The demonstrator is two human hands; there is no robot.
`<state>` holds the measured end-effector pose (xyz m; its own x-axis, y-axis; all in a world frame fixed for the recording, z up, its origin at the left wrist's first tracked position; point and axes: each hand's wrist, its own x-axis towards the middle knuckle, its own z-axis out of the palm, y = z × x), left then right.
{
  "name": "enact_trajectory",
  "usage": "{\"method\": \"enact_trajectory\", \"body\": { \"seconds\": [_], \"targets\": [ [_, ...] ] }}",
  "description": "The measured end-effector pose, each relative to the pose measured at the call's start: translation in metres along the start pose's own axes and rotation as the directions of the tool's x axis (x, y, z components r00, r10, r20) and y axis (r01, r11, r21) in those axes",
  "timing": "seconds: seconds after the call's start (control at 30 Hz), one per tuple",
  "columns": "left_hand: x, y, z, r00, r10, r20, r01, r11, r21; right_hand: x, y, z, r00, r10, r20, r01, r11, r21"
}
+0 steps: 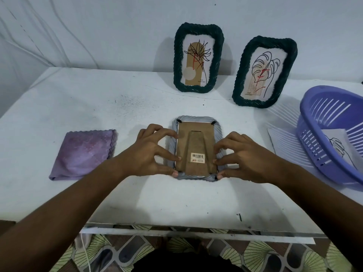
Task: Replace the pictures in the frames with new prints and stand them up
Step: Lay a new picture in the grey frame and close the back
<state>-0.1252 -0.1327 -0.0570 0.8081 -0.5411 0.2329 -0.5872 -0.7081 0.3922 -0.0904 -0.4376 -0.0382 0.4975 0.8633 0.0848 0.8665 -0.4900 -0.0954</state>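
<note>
A home (patterned floor tiles (255, 254), laundry basket (314, 122)).

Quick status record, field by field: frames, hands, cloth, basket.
frame in work: grey frame lying face down on the table, cardboard back up
left hand: fingertips on the frame's left edge
right hand: fingertips on the right edge
standing frames: two green frames against the wall, prints in
cloth: folded, left of frame
basket: right, holds a print
</note>
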Motion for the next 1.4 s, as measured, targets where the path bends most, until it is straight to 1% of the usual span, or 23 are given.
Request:
{"method": "enact_trajectory", "body": {
  "seconds": [0.13,0.23,0.33,0.43,0.53,0.67,0.73,0.77,0.8,0.83,0.87,0.9,0.93,0.97,1.07,1.13,1.23,1.3,1.4],
  "targets": [
    [0.002,0.001,-0.001,1.000,0.018,0.007,-0.018,1.000,0.021,0.000,-0.002,0.001,0.999,-0.029,-0.035,0.029,1.000,0.003],
    [0.003,0.006,0.004,0.998,0.031,-0.050,-0.029,0.999,0.037,-0.001,-0.008,0.010,0.991,-0.031,-0.133,0.034,0.999,0.025],
    [0.003,0.008,0.010,0.994,0.008,-0.106,-0.006,1.000,0.016,-0.003,-0.015,0.021,0.971,0.021,-0.236,0.004,0.994,0.107],
    [0.000,0.005,0.011,0.995,-0.008,-0.097,0.007,1.000,-0.016,-0.006,-0.021,0.028,0.944,0.092,-0.318,-0.027,0.979,0.203],
    [0.000,0.002,0.011,0.995,-0.018,-0.094,0.014,0.999,-0.036,-0.004,-0.025,0.033,0.932,0.159,-0.325,-0.072,0.961,0.266],
    [-0.001,0.002,0.011,0.995,-0.035,-0.096,0.030,0.998,-0.053,-0.005,-0.030,0.035,0.936,0.216,-0.278,-0.119,0.937,0.328],
    [-0.002,0.001,0.012,0.992,-0.058,-0.114,0.047,0.994,-0.099,-0.005,-0.030,0.033,0.918,0.306,-0.252,-0.181,0.889,0.420],
    [-0.001,0.001,0.012,0.988,-0.090,-0.128,0.072,0.988,-0.138,-0.004,-0.029,0.031,0.888,0.386,-0.251,-0.235,0.848,0.475],
    [0.001,0.002,0.013,0.980,-0.136,-0.146,0.109,0.978,-0.178,-0.002,-0.027,0.031,0.835,0.485,-0.260,-0.305,0.801,0.515],
    [0.004,0.002,0.012,0.969,-0.186,-0.163,0.150,0.966,-0.211,0.002,-0.024,0.029,0.766,0.587,-0.260,-0.390,0.747,0.538],
    [0.008,0.003,0.012,0.956,-0.234,-0.175,0.192,0.954,-0.230,0.007,-0.022,0.027,0.694,0.685,-0.221,-0.489,0.674,0.553],
    [0.013,0.005,0.012,0.946,-0.272,-0.175,0.229,0.946,-0.231,0.013,-0.020,0.023,0.630,0.763,-0.144,-0.580,0.586,0.566],
    [0.019,0.005,0.012,0.940,-0.298,-0.168,0.259,0.941,-0.216,0.020,-0.019,0.019,0.587,0.807,-0.068,-0.644,0.516,0.564],
    [0.024,0.007,0.013,0.938,-0.314,-0.150,0.283,0.939,-0.194,0.025,-0.019,0.016,0.571,0.821,-0.021,-0.679,0.487,0.550],
    [0.033,0.008,0.019,0.934,-0.352,-0.058,0.342,0.930,-0.135,0.034,-0.018,0.012,0.541,0.841,0.029,-0.724,0.448,0.524],
    [0.036,0.008,0.019,0.927,-0.373,-0.038,0.366,0.922,-0.127,0.035,-0.017,0.009,0.503,0.863,0.034,-0.727,0.401,0.558],
    [0.039,0.014,0.009,0.919,-0.391,-0.057,0.380,0.913,-0.148,0.039,-0.020,-0.005,0.457,0.889,-0.011,-0.672,0.354,0.650],
    [0.041,0.019,-0.005,0.905,-0.420,-0.065,0.393,0.886,-0.247,0.046,-0.025,-0.019,0.460,0.887,-0.045,-0.603,0.348,0.718],
    [0.039,0.023,-0.028,0.882,-0.470,-0.032,0.410,0.800,-0.438,0.062,-0.041,-0.035,0.496,0.864,-0.086,-0.463,0.347,0.815]
  ]
}}
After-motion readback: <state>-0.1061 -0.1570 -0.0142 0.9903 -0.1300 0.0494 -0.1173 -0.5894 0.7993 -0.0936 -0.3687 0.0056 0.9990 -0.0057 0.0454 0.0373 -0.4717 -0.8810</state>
